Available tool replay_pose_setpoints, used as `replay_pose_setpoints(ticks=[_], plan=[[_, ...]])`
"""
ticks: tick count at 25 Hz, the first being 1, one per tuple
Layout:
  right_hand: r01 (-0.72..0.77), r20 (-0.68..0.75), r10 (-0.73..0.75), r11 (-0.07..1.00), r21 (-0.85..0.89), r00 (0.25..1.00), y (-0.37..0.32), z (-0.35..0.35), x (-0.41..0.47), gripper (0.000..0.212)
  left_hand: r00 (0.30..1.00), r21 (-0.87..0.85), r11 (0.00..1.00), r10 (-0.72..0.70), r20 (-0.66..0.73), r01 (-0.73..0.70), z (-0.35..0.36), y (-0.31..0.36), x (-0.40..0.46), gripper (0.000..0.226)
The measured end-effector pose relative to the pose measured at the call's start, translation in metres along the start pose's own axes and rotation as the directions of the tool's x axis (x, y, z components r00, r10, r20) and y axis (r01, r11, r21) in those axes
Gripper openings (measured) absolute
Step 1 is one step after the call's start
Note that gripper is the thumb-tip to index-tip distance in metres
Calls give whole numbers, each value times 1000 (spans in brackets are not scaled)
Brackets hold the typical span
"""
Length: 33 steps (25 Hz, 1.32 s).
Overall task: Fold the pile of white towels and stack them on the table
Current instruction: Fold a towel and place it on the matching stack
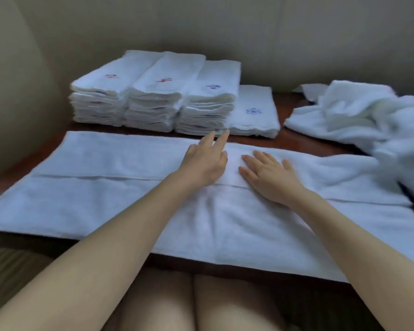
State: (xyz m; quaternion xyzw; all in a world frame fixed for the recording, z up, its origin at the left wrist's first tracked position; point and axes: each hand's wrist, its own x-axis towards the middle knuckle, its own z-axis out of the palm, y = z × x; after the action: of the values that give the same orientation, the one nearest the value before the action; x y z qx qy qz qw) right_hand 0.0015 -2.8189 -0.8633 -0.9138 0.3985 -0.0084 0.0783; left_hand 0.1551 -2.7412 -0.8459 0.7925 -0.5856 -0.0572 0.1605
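Note:
A long white towel [101,187] lies spread across the dark wooden table [294,139], its far part folded toward me along a lengthwise edge. My left hand [206,161] rests flat on the folded part near the middle, fingers straight and pointing away. My right hand [268,173] lies flat beside it, fingers spread on the same fold. Behind them stand three tall stacks of folded white towels [153,101] with red and blue embroidery, and a low stack [253,113] to their right. A rumpled pile of unfolded white towels [359,115] lies at the right.
A beige wall runs behind the table and curves round at the left. The towel's near edge hangs slightly over the table's front edge. My knees show below the table. A strip of bare wood separates the spread towel from the stacks.

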Motion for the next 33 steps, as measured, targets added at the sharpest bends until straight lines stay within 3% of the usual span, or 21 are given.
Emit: replay_pose_setpoints(ticks=[4,9,14,18,21,24,28,30,33], plan=[[-198,-56,197,980,-28,979,86,-11,-39,56,993,68,995,73,95,-80,41,54,15,57],[-459,-70,469,880,123,881,178,-23,-78,55,990,208,973,80,112,-102,49,47,15,62],[-392,-178,437,889,237,882,192,-16,-58,55,993,212,974,65,97,-84,46,45,9,63],[-276,-184,329,924,263,926,170,-17,-37,42,996,209,977,14,88,-32,37,26,6,62],[-340,-259,461,852,398,849,163,-27,-25,35,994,217,975,15,107,-38,36,20,5,62],[-440,-230,633,713,546,739,173,-31,-11,43,992,221,974,28,121,-54,38,21,6,62],[-408,-207,671,635,656,712,193,-28,3,23,990,229,971,33,135,-64,40,29,10,61],[-379,-222,698,595,709,681,200,-33,0,27,989,224,970,62,135,-92,45,39,15,61],[-415,-258,686,651,635,680,203,-36,-3,36,989,211,972,74,129,-100,49,47,22,63]])
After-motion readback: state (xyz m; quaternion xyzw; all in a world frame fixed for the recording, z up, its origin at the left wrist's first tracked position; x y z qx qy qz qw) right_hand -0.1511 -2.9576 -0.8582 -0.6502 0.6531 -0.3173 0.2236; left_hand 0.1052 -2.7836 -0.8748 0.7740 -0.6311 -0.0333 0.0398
